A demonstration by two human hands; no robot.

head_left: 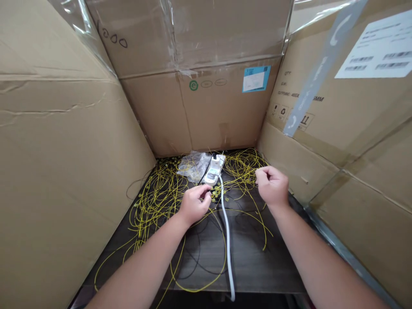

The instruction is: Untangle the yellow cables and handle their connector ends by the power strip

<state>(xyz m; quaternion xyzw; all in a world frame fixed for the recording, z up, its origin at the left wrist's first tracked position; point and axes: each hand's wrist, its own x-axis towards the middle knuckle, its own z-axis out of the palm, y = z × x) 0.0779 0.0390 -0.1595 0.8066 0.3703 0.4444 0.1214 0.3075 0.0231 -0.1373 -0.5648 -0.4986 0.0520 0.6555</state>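
My left hand (195, 203) is pinched, thumb against forefinger, just below a white power strip (210, 178). What lies between those fingertips is too small to make out. Thin yellow wires (151, 210) run tangled beneath and beside this hand. Closed into a fist, my right hand (273, 185) is at the right end of another heap of yellow wires (243, 167); whatever its fingers hold is hidden. Small yellow pieces (216, 195) are scattered between the hands, in front of the power strip. A black plug (215, 157) sits in the strip's far end.
A white cable (226, 231) runs from the strip over the near edge of the dark table (251, 266). Crumpled clear plastic (194, 166) lies left of the strip. Large cartons stand left (64, 171), behind (206, 111) and right (363, 141).
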